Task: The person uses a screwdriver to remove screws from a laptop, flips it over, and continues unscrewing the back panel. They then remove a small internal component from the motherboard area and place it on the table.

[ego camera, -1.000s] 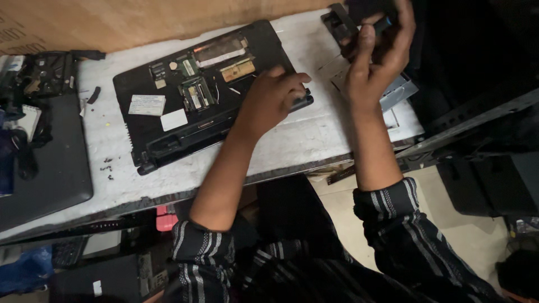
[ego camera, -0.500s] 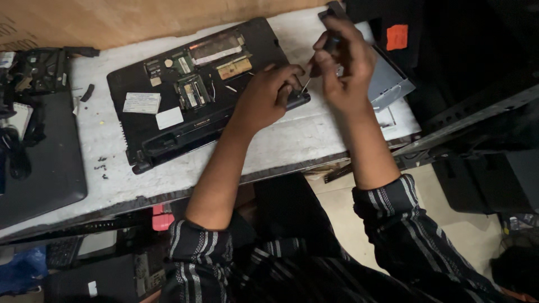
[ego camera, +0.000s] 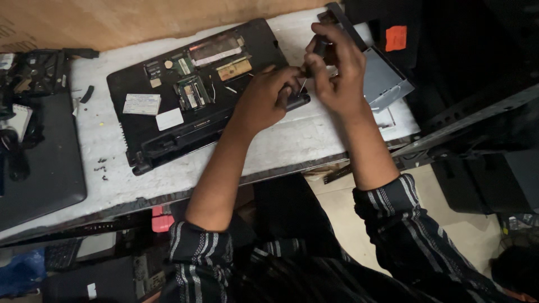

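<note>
While my right hand (ego camera: 337,73) grips the screwdriver (ego camera: 315,53) and my left hand (ego camera: 268,101) pins the laptop (ego camera: 168,134), a slip could gouge its corner.

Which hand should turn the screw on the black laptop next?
Probably the right hand: it holds the screwdriver, tip down at the laptop's corner. The left hand presses the laptop steady.

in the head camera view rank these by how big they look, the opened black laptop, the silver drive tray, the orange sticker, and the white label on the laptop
Largest to smallest as they look:
1. Opened black laptop
2. Silver drive tray, partly hidden by the right hand
3. White label
4. Orange sticker

The label and the sticker look close in size, so that order is unsure.
</note>
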Tool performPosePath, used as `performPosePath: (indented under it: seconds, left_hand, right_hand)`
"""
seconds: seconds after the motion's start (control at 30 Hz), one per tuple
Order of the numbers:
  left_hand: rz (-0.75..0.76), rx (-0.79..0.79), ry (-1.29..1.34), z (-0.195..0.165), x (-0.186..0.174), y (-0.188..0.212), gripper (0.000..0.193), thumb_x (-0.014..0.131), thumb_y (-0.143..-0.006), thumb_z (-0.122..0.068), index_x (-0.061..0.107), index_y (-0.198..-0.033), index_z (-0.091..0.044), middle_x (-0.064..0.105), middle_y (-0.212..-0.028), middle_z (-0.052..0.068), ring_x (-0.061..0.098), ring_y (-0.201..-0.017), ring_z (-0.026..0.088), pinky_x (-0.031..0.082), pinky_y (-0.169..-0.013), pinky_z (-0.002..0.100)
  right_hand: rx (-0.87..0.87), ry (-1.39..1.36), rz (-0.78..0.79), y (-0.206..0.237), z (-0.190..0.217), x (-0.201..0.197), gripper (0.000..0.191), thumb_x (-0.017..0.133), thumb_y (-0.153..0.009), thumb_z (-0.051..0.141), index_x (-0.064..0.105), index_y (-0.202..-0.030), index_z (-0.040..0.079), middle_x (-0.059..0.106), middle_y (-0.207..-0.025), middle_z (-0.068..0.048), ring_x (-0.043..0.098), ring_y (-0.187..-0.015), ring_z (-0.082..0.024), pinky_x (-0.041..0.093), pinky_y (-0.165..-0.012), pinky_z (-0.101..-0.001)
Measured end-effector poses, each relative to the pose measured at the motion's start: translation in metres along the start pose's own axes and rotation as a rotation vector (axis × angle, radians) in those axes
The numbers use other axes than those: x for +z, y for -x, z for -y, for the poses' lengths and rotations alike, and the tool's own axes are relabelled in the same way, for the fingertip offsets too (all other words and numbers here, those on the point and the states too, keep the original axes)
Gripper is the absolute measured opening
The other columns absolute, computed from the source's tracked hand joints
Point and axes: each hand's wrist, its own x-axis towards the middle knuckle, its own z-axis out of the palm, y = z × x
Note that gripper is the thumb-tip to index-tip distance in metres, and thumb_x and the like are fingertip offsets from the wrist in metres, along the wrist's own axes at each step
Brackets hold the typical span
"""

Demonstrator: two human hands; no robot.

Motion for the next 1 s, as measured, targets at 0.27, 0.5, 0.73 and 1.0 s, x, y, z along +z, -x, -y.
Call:
performPosePath:
  seconds: [0.27, 0.5, 0.73, 1.0]
  left_hand:
    - [0.022, -0.047, 0.03, -0.004, -0.003, 0.001, 0.041, 0.059, -0.086, 0.012, 0.06, -0.125, -0.004, 0.075, -0.101, 0.011, 0.07, -0.101, 0.033, 0.048, -0.097, 0.046]
    - [0.001, 0.0, 0.033, -0.002, -0.005, 0.002, 0.042, 0.059, -0.084, 0.011, 0.06, -0.123, -0.002, 0.073, -0.099, 0.012, 0.067, -0.098, 0.035, 0.049, -0.089, 0.044]
    - [-0.015, 0.042, 0.023, -0.002, -0.003, 0.003, 0.042, 0.061, -0.083, 0.012, 0.061, -0.122, -0.002, 0.074, -0.099, 0.012, 0.068, -0.096, 0.034, 0.049, -0.092, 0.044]
    - [-0.022, 0.07, 0.021, -0.002, -0.002, 0.004, 0.044, 0.06, -0.082, 0.015, 0.06, -0.122, -0.003, 0.074, -0.099, 0.011, 0.071, -0.092, 0.029, 0.049, -0.096, 0.044]
  right_hand:
    - [0.002, -0.005, 0.024, -0.003, 0.005, -0.001, 0.037, 0.068, -0.105, -0.005, 0.056, -0.14, -0.003, 0.07, -0.113, -0.017, 0.075, -0.094, -0.02, 0.064, -0.077, -0.0286]
    - [0.051, -0.152, 0.109, -0.005, 0.006, -0.007, 0.04, 0.064, -0.109, -0.008, 0.052, -0.147, -0.004, 0.072, -0.117, -0.016, 0.077, -0.096, -0.019, 0.065, -0.082, -0.0281]
    - [0.03, -0.103, 0.07, -0.003, 0.004, -0.007, 0.04, 0.072, -0.104, -0.007, 0.057, -0.141, -0.006, 0.068, -0.126, -0.02, 0.075, -0.104, -0.022, 0.065, -0.081, -0.0277]
    - [0.048, 0.058, 0.066, -0.009, 0.012, -0.007, 0.049, 0.086, -0.097, 0.0, 0.062, -0.14, 0.0, 0.072, -0.117, -0.014, 0.075, -0.093, -0.019, 0.062, -0.08, -0.0274]
